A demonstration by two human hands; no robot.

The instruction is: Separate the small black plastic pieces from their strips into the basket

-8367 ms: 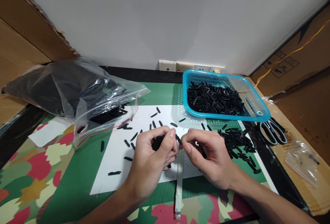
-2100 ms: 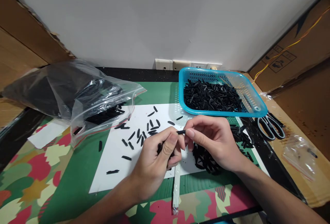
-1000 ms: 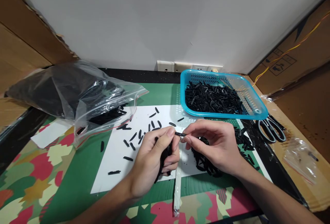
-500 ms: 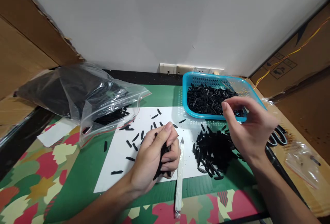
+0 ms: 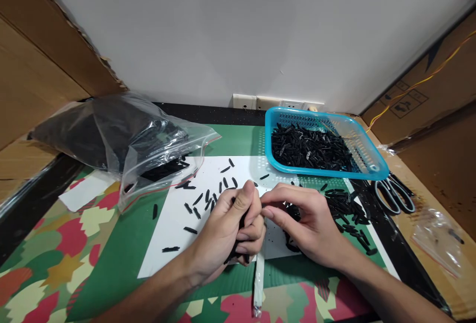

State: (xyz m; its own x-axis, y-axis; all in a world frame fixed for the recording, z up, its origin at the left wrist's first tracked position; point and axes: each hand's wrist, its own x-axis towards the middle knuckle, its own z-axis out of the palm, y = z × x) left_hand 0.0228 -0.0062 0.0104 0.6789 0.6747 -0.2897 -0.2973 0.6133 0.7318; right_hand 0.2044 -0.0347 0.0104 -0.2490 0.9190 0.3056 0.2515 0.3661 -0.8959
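Note:
My left hand (image 5: 234, 229) is closed around several short black strips (image 5: 231, 257), whose ends stick out below the fingers. Right beside it, my right hand (image 5: 310, 224) has its thumb and index fingertips nearly together at the left hand's fingers; anything in that pinch is too small or hidden to make out. A pile of the same black strips (image 5: 345, 206) lies partly behind the right hand. More loose strips (image 5: 197, 211) are scattered over the white paper (image 5: 159, 243). Between the hands, a slim white stick (image 5: 258, 286) lies on the table, its upper end covered.
A blue plastic basket (image 5: 320, 171) of black strips stands at the back right. At the left lies a clear zip bag (image 5: 107, 134) full of dark material. Scissors (image 5: 394, 196) and a small clear bag (image 5: 439, 241) lie at the right. Cardboard boxes (image 5: 435, 130) flank the table.
My right hand has moved left and down, from in front of the basket to the left hand's fingers. My left hand stays closed on the black strips. The view has shifted slightly.

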